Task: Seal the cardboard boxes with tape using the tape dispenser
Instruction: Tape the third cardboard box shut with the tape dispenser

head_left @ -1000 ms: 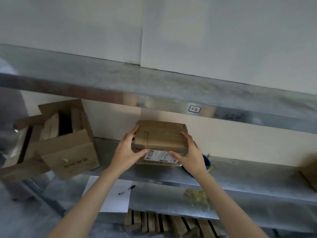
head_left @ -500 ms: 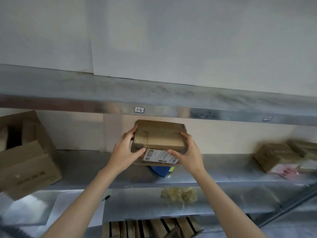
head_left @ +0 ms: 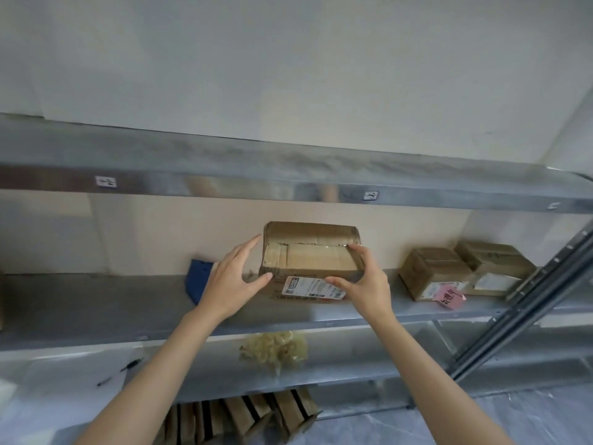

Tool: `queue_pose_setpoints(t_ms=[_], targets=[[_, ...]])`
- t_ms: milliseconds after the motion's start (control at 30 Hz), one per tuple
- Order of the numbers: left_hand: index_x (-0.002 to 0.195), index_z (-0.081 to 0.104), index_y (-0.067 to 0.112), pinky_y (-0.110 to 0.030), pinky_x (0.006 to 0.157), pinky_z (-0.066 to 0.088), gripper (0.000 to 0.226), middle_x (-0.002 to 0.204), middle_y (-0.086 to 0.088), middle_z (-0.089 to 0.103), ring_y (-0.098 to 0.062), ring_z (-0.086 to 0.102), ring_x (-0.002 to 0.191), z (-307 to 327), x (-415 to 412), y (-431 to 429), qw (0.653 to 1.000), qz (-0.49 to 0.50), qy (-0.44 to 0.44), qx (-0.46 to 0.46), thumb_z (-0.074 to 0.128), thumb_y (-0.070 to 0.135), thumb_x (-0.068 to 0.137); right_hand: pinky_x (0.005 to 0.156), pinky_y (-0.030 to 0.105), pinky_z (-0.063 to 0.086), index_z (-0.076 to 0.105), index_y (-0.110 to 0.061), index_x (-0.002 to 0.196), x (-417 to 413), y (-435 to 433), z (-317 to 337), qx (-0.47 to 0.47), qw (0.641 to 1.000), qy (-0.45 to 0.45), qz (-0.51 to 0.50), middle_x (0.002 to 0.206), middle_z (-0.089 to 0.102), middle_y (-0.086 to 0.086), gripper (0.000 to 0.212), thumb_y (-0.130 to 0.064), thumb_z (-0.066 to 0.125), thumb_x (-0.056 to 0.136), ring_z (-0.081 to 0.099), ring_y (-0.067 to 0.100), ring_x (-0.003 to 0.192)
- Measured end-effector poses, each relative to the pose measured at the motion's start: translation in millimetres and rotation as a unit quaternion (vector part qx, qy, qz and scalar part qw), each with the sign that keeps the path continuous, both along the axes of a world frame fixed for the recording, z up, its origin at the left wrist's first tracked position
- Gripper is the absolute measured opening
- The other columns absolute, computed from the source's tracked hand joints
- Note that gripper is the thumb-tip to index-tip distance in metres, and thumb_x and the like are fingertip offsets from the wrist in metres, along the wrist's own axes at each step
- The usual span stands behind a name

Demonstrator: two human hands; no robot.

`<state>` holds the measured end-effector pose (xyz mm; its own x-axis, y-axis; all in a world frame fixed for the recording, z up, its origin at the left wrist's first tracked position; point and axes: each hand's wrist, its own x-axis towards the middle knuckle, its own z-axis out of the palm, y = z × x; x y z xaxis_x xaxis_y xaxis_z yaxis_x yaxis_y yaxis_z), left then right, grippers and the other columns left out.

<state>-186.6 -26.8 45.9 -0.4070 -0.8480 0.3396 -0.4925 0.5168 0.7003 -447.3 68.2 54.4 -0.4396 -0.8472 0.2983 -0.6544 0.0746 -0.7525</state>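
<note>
Right hand (head_left: 365, 284) grips the cardboard box (head_left: 311, 261) at frame centre, with fingers curled over its top right edge and the thumb on the front beside the white label (head_left: 313, 287). I see the left hand (head_left: 231, 281) spread open just beside the box's left end. Whether the box rests on the middle shelf (head_left: 96, 303) I cannot tell.
</note>
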Motion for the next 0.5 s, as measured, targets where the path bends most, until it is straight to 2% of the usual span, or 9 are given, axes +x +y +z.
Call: queue_pose_setpoints(t_ms=[100,167,233,500], targets=[[0.153,0.029,0.038,-0.044,0.114,0.024,0.071,0.157,0.014,0.034,-0.011,0.032,0.143,0,-29,10,0.998,0.012,-0.060,-0.022,0.057,0.059,0.091,0.084,0.047,0.057,0.045,-0.045,0.127,-34,15,-4,0.008,1.000,-0.010,-0.012,0.127,0.057,-0.020,0.082,-0.064,0.081,0.056,0.063,0.016,0.103],[0.154,0.030,0.037,-0.043,0.114,0.024,0.078,0.158,0.011,0.033,-0.013,0.031,0.143,0,-47,12,0.994,0.011,-0.102,-0.039,0.039,0.072,0.085,0.081,0.047,0.058,0.045,-0.048,0.125,-57,21,-7,0.013,1.000,-0.023,-0.017,0.125,0.057,-0.021,0.087,-0.073,0.076,0.048,0.065,0.016,0.100],[0.154,0.030,0.037,-0.042,0.113,0.024,0.082,0.159,0.009,0.032,-0.014,0.031,0.143,-2,-64,10,0.990,0.014,-0.131,-0.048,0.027,0.075,0.081,0.081,0.047,0.059,0.044,-0.049,0.125,-79,25,-12,0.019,0.999,-0.028,-0.022,0.126,0.057,-0.019,0.089,-0.077,0.072,0.046,0.064,0.016,0.104],[0.154,0.030,0.036,-0.043,0.112,0.026,0.086,0.162,0.010,0.027,-0.017,0.033,0.143,-21,-131,-17,0.977,0.013,-0.210,-0.048,0.022,0.076,0.079,0.096,0.046,0.053,0.046,-0.036,0.133,-162,13,-41,0.053,0.997,-0.033,-0.047,0.136,0.055,-0.011,0.089,-0.062,0.079,0.053,0.051,0.014,0.126]])
